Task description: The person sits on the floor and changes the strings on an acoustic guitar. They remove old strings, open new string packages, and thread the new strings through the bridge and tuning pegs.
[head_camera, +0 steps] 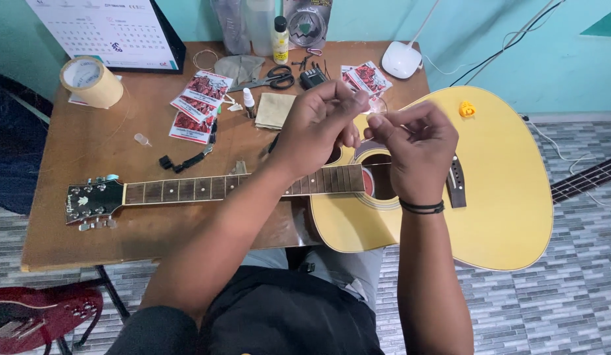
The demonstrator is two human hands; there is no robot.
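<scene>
A yellow acoustic guitar [502, 184] lies across my lap and the wooden table [89, 164], its headstock [95, 202] at the left. My left hand [315, 125] and my right hand [417, 148] are raised together above the sound hole, fingertips pinched on a thin coiled guitar string [376, 108] held between them. A small orange peg [467, 109] rests on the guitar's top near the far edge.
Red-and-white string packets [200, 95], scissors [276, 77], a tape roll [90, 80], a folded cloth [274, 109], small bottles [280, 39], a calendar [115, 29] and a white lamp base [402, 60] crowd the table. A red guitar [36, 315] lies on the floor at left.
</scene>
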